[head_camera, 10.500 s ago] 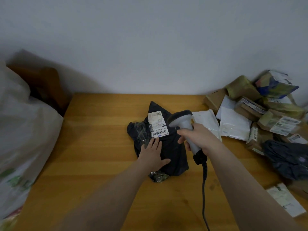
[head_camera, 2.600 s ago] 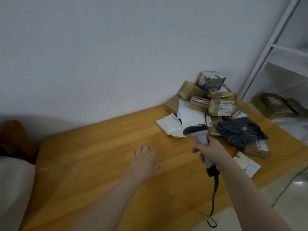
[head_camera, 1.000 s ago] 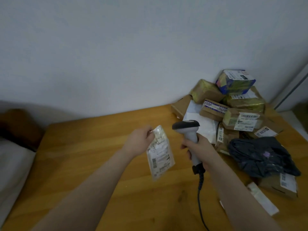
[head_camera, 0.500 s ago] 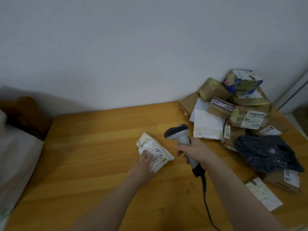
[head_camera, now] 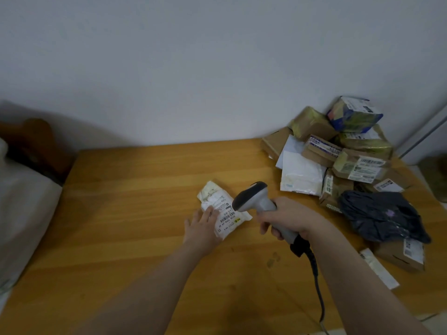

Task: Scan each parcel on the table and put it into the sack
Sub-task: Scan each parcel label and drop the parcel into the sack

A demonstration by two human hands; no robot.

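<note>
Left hand (head_camera: 202, 227) lies flat, fingers straight, pinning the white parcel (head_camera: 223, 210) mid-table (head_camera: 121, 226). Right hand (head_camera: 289, 218) grips the scanner (head_camera: 254, 197) beside it. The crumpled label could misread. More parcels (head_camera: 348, 151) heap the far right corner.

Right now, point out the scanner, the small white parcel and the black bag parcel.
scanner (head_camera: 254, 195), head view, on its head.
small white parcel (head_camera: 225, 212), head view, on its barcode label.
black bag parcel (head_camera: 382, 213), head view, on its crumpled middle.
</note>
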